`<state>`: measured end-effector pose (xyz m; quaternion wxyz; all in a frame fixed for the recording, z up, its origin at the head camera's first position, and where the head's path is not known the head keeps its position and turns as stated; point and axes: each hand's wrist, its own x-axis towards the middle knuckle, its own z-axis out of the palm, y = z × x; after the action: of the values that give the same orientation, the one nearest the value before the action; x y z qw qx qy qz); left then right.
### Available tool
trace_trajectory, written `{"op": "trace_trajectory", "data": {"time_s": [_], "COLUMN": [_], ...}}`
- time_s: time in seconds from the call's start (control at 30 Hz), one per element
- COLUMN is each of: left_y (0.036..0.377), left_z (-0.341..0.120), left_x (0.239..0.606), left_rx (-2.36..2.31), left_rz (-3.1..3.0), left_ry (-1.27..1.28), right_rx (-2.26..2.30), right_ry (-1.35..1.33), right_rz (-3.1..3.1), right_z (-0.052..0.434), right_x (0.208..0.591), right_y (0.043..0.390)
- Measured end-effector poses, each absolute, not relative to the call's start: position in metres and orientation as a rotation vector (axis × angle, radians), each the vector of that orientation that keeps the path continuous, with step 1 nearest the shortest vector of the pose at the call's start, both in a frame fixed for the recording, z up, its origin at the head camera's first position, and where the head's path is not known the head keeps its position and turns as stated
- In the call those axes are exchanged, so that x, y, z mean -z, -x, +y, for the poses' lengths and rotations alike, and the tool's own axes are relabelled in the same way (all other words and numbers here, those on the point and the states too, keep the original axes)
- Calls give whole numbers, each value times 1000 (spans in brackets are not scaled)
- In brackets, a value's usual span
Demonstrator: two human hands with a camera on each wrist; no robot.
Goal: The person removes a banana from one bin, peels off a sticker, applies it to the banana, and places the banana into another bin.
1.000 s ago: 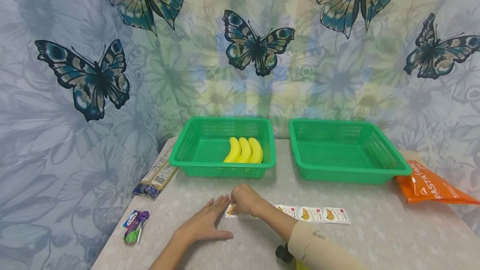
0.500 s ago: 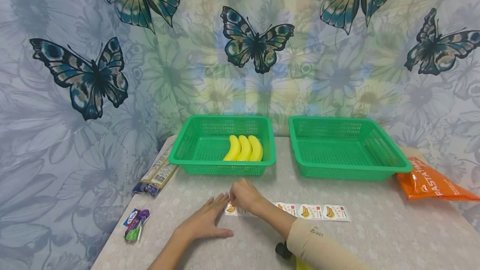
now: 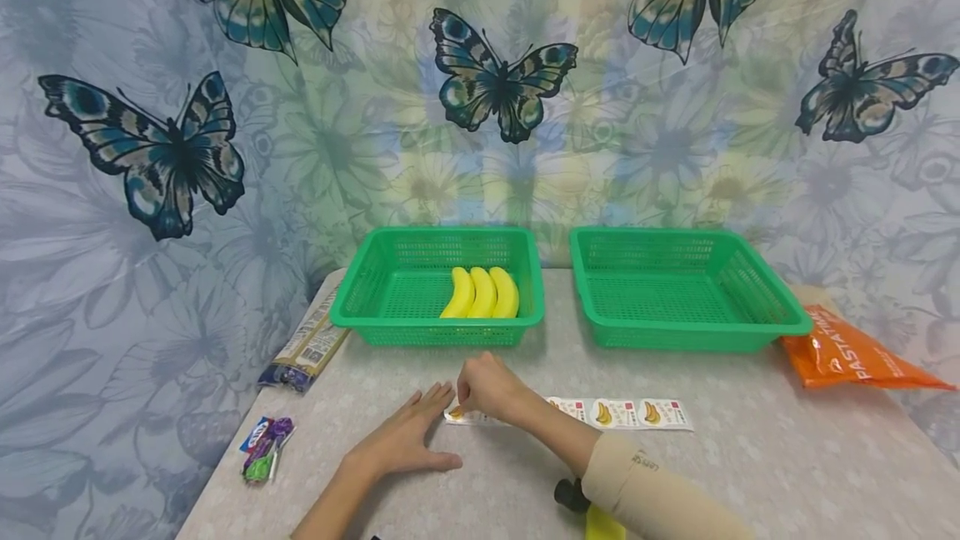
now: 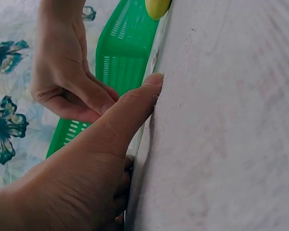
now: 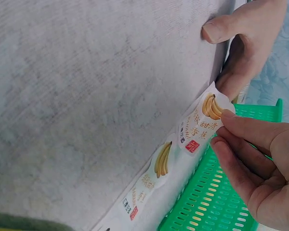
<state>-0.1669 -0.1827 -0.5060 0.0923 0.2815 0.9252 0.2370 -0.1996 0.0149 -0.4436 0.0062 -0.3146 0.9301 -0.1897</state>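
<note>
A strip of banana stickers (image 3: 622,412) lies on the grey table (image 3: 750,473) in front of the baskets. My left hand (image 3: 420,421) lies flat on the table, and its straight fingertips press down the strip's left end (image 5: 231,82). My right hand (image 3: 470,398) reaches across and pinches the edge of the last sticker (image 5: 213,107) at that end, which curls slightly off the backing. In the left wrist view the left thumb (image 4: 135,108) lies along the table beside the curled right hand (image 4: 62,72).
Two green baskets stand at the back. The left one (image 3: 352,319) holds three yellow bananas (image 3: 482,293), and the right one (image 3: 780,319) is empty. An orange pasta bag (image 3: 847,352) lies far right. A printed packet (image 3: 307,348) and a small wrapper (image 3: 262,448) lie at the left.
Both hands stay at the strip's left end. The right hand has shifted slightly, and the view has drifted a little to the right.
</note>
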Motion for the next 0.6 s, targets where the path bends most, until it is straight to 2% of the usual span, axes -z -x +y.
{"op": "trace_trajectory", "data": {"time_s": [0.6], "left_y": [170], "left_z": [-182], "left_x": [512], "left_rx": [-696], "left_rz": [2751], "left_ry": [-829], "right_rx": [859], "right_ry": [966], "right_rz": [2864], "right_z": [46], "right_x": [431], "right_y": [173]}}
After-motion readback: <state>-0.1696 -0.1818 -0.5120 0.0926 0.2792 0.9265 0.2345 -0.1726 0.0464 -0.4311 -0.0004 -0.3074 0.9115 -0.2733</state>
